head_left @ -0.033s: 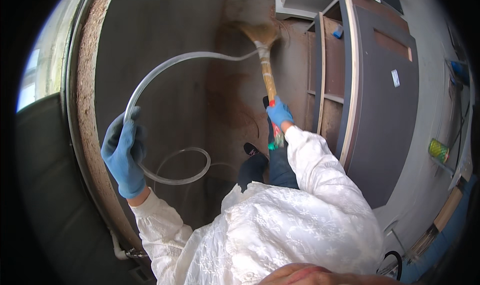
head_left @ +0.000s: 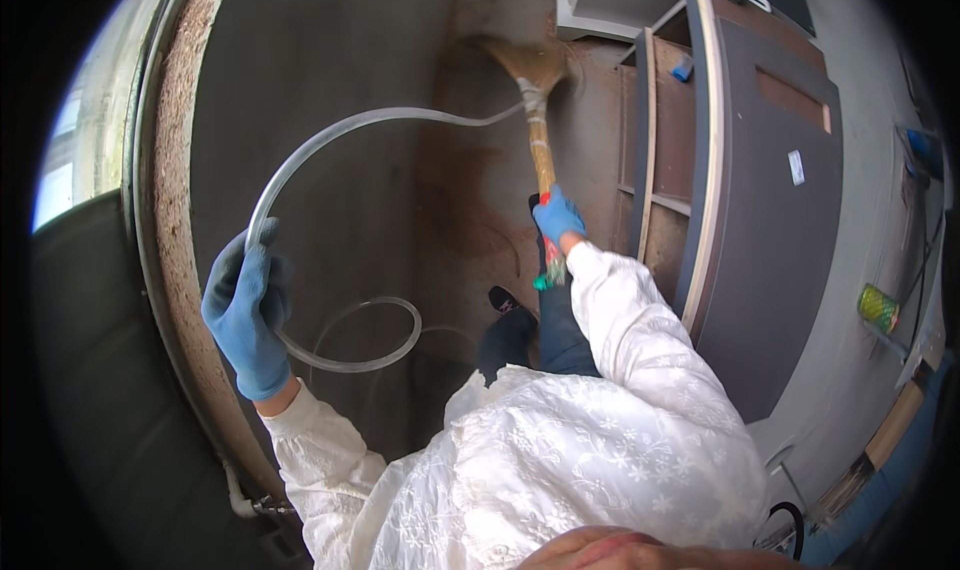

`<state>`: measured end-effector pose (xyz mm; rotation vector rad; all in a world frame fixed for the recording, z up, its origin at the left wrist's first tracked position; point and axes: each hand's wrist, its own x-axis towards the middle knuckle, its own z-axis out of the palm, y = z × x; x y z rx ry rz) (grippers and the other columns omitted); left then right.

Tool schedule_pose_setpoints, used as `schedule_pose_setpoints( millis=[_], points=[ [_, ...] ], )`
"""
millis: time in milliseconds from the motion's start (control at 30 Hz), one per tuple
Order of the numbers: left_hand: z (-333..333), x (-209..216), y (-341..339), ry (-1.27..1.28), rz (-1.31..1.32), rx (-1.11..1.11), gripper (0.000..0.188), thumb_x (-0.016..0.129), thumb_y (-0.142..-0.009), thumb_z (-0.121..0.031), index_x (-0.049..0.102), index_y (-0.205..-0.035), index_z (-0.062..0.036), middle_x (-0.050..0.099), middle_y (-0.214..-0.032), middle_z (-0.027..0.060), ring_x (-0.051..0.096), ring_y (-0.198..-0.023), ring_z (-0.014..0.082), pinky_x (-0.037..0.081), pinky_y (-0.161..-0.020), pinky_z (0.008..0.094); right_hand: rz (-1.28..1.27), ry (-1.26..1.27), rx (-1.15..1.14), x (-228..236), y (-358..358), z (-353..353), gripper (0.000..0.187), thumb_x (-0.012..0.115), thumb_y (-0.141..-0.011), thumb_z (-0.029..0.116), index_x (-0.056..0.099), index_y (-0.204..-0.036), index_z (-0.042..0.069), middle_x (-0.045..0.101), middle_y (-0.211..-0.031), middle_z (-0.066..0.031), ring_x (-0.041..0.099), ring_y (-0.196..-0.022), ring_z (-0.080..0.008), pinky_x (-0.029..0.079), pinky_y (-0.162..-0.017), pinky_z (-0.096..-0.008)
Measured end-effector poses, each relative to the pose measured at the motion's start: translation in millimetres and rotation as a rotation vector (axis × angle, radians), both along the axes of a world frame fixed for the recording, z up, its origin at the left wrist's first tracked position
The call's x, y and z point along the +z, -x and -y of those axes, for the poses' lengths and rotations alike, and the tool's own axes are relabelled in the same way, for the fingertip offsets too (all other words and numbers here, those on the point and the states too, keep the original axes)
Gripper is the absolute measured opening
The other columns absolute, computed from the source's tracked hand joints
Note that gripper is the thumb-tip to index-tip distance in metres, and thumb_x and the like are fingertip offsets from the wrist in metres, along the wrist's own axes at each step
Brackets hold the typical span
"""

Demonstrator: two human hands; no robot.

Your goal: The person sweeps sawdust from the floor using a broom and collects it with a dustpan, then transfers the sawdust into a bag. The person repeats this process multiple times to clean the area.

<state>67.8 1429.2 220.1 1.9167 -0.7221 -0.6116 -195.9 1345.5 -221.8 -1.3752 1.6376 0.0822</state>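
My left hand (head_left: 248,310), in a blue glove, is closed around a clear plastic hose (head_left: 410,114). From its grip the hose arcs up and over to the right, reaching the neck of the broom; whether the two touch I cannot tell. Below the hand more of the hose hangs in a loop. A straw broom (head_left: 541,152) is in my right hand (head_left: 560,216), also gloved in blue, with fingers wrapped round the lower handle near its red wrapping. The broom's bristles fan out at the far end over the brown-stained floor, slightly blurred.
To the right stands an open-fronted cabinet frame (head_left: 709,170) with a dark panel (head_left: 765,230) and a small blue object (head_left: 682,68) inside. A grey wall (head_left: 310,60) and a rough-edged sill (head_left: 180,150) lie left. My shoe (head_left: 504,300) is on the floor. A yellow-green can (head_left: 878,308) sits far right.
The broom's head has shifted slightly to the right and the view has moved a little. Both hands keep their grips.
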Motion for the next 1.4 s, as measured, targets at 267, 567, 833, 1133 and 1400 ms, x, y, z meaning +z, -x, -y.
schedule_pose_setpoints(
  millis=[267,567,833,1133,1400],
  points=[
    [55,4,-116,-0.056,0.498,0.014,0.021,0.07,-0.095,-0.005,0.07,-0.115,0.0016,0.07,-0.095,0.0027,0.06,-0.078,0.0048,0.047,-0.068,0.019,0.493,-0.435,-0.113,6,-11,49,0.044,0.068,-0.08,0.009,0.055,-0.122,0.001,0.067,-0.088,-0.017,0.067,-0.075,-0.0303,0.056,-0.069,-0.0416],
    [65,-41,-198,-0.116,0.58,0.106,0.017,0.071,-0.095,-0.007,0.069,-0.109,0.0018,0.067,-0.089,0.0008,0.057,-0.079,0.0052,0.047,-0.072,0.021,0.384,-0.146,-0.06,30,-22,63,0.072,0.066,-0.081,0.007,0.04,-0.149,0.008,0.068,-0.089,-0.0189,0.068,-0.07,-0.03,0.056,-0.065,-0.0401],
    [70,-47,-188,-0.109,0.75,0.168,0.015,0.07,-0.096,-0.007,0.068,-0.107,0.0025,0.06,-0.08,-0.0031,0.05,-0.068,0.0026,0.04,-0.06,0.0184,0.337,-0.224,-0.286,-113,-170,191,0.1,0.069,-0.077,0.014,0.011,-0.159,0.01,0.067,-0.108,-0.0287,0.069,-0.096,-0.0407,0.057,-0.082,-0.0475],
    [64,-52,-188,-0.05,0.886,0.115,0.022,0.071,-0.092,0.001,0.068,-0.112,0.0071,0.068,-0.09,0.0056,0.058,-0.07,0.0074,0.046,-0.062,0.0196,0.039,-0.402,0.452,-136,-179,167,0.117,0.07,-0.073,0.017,-0.009,-0.159,0.006,0.057,-0.132,-0.0339,0.059,-0.12,-0.0446,0.048,-0.102,-0.0444],
    [64,-53,-198,0.085,0.696,0.009,0.021,0.072,-0.09,0.004,0.069,-0.111,0.0073,0.069,-0.088,0.0048,0.059,-0.072,0.0056,0.048,-0.065,0.0194,0.051,-0.647,0.938,-44,-106,16,0.117,0.069,-0.073,0.024,-0.008,-0.157,-0.002,0.06,-0.13,-0.0322,0.063,-0.116,-0.0423,0.05,-0.098,-0.0429]
  ],
)
